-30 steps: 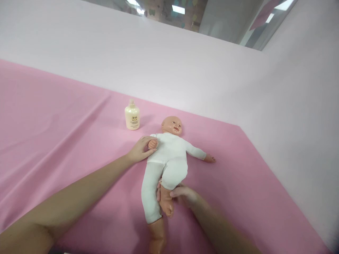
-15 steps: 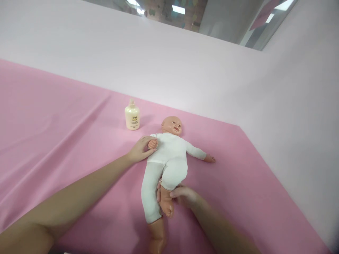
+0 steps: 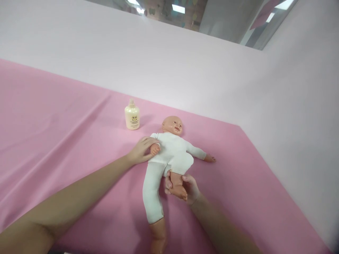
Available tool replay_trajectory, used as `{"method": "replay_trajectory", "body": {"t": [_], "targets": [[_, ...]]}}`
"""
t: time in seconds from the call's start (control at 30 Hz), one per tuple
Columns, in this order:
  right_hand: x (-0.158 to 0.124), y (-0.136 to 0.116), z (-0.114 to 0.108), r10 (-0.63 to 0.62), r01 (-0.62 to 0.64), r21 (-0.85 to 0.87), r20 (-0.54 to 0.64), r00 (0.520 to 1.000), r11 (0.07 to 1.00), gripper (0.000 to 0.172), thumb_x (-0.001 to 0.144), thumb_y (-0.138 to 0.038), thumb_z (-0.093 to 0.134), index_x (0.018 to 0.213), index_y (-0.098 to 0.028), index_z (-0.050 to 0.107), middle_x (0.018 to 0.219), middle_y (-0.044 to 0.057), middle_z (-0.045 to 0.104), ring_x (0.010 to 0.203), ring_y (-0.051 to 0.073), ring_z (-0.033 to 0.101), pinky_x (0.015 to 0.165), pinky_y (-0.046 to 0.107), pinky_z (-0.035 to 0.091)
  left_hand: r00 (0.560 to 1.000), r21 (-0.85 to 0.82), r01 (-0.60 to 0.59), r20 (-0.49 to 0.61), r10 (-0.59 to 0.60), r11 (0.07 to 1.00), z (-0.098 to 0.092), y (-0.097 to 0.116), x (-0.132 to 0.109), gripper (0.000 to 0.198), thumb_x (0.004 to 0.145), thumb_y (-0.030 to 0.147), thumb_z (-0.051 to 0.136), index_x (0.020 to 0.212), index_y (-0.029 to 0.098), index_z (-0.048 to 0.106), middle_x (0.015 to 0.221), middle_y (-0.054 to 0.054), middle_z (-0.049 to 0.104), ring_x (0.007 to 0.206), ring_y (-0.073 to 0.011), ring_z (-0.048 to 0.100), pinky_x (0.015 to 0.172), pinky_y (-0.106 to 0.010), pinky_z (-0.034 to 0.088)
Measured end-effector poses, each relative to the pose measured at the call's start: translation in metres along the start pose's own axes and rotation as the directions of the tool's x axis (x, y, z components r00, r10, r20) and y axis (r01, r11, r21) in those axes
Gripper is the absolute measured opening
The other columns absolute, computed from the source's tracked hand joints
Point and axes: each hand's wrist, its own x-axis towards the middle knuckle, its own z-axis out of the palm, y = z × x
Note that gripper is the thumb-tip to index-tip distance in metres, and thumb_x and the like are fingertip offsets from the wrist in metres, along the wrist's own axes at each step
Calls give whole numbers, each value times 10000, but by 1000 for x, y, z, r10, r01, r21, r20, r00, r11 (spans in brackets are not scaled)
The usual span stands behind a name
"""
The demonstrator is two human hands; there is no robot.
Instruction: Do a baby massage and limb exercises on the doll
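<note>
A baby doll (image 3: 172, 148) in a white bodysuit lies on its back, head away from me. My left hand (image 3: 143, 150) is wrapped round the doll's forearm and hand at the left side of its torso. My right hand (image 3: 189, 188) grips the lower part of one bent leg, with the thumb on one side and fingertips showing on the other. That leg's knee is raised and the bare foot hangs over my palm. The other leg lies stretched toward me, its foot cut off by the bottom edge of the view.
A cream pump bottle (image 3: 132, 116) stands left of the doll's head. Pink cloth (image 3: 87, 134) with folds at the left covers the surface. Beyond it rises a white wall (image 3: 169, 67) with a glass window (image 3: 212, 17) at the top.
My right hand has pushed the doll's leg up and to the right, bending its knee further toward the torso. The doll's held hand has shifted slightly down and right.
</note>
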Motion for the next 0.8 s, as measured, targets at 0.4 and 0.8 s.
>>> {"method": "replay_trajectory", "body": {"t": [0.4,0.8], "targets": [[2,8,4,30,-26,-161,22,999,987,453,697,-426,733,1042,-138,676,794,72,701,672,174,589,608,276,435,999,-21,44,0,-44,999,-1,1,-1,424,895,413,599,1272,219,596,1239,-129,687,1179,-312,609,1051,-484,465],[2,8,8,127,-112,-253,46,991,961,501,669,-464,796,1046,-168,648,829,75,706,750,224,634,705,341,499,996,-42,84,-13,-85,996,0,-1,1,426,901,451,603,1257,216,611,1239,-123,690,1181,-314,613,1063,-484,464]]}}
